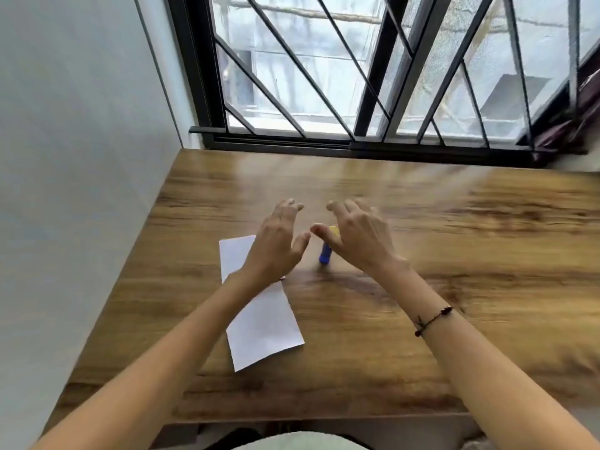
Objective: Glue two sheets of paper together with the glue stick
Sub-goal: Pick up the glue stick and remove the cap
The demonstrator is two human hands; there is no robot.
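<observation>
White paper sheets are laid near the wooden table's left edge. Both hands, left and right, are held released, fingers spread, grasping nothing, beside the blue glue stick.

Bare forearms; a dark beaded cord bracelet circles the right wrist.

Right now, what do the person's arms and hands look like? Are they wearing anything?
Both arms are bare, with no sleeves showing. The left hand wears nothing that I can see: no ring, no watch. The right hand has no ring either, but a thin dark cord bracelet with small dark beads goes round that wrist. No gloves on either hand.
</observation>
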